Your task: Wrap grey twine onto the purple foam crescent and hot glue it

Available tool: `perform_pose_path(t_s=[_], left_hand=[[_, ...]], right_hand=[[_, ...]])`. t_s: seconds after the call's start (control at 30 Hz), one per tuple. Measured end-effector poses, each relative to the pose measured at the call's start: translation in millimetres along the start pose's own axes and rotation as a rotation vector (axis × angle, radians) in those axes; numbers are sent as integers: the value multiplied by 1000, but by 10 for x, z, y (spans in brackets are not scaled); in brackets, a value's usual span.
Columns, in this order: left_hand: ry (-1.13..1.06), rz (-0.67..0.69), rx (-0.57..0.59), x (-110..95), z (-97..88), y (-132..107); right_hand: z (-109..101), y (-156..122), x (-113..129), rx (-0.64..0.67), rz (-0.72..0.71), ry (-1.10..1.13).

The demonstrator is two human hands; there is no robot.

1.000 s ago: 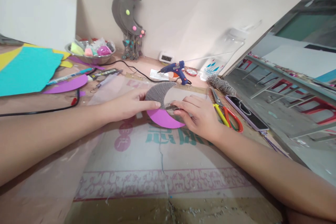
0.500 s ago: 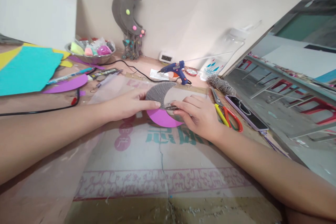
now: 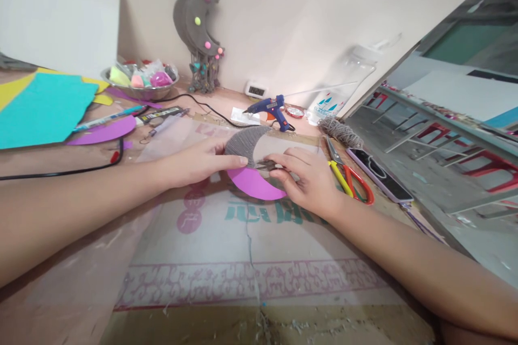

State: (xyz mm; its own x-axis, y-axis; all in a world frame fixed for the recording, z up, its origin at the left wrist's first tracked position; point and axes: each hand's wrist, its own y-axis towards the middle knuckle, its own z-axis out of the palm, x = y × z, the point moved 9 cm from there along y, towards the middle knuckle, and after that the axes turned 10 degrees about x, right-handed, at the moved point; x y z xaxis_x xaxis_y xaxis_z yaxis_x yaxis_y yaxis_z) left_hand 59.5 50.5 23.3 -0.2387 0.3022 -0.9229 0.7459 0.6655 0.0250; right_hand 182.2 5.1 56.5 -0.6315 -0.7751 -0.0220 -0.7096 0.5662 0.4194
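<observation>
My left hand (image 3: 202, 163) grips a crescent wrapped in grey yarn (image 3: 242, 146), its thumb flat on the yarn and the other fingers behind. My right hand (image 3: 309, 178) is closed at the crescent's lower right end, thumb and fingers pinching around the tip. Strands and an unwrapped brownish strip show near those fingertips, but the exact grip is partly hidden. Just below the wrapped part, a bright purple paper crescent (image 3: 257, 186) curves from beneath my left thumb to my right thumb.
A blue glue gun (image 3: 271, 109) lies behind my hands. To the right are a grey yarn bundle (image 3: 339, 132), scissors (image 3: 350, 175) and a phone (image 3: 380, 172). At left are turquoise sheets (image 3: 44, 110), pens and a metal bowl (image 3: 140, 90). A decorated moon (image 3: 198, 24) hangs on the wall.
The purple crescent's right end has dipped slightly, and more of it shows. My right thumb and forefinger have shifted a little at the tip. My left hand keeps its hold.
</observation>
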Motion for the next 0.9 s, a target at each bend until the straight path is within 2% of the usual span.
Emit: perform_pose_path(t_s=[0.9], left_hand=[[-15, 13, 49, 7, 33, -1]], right_hand=[[18, 29, 64, 4, -66, -47]])
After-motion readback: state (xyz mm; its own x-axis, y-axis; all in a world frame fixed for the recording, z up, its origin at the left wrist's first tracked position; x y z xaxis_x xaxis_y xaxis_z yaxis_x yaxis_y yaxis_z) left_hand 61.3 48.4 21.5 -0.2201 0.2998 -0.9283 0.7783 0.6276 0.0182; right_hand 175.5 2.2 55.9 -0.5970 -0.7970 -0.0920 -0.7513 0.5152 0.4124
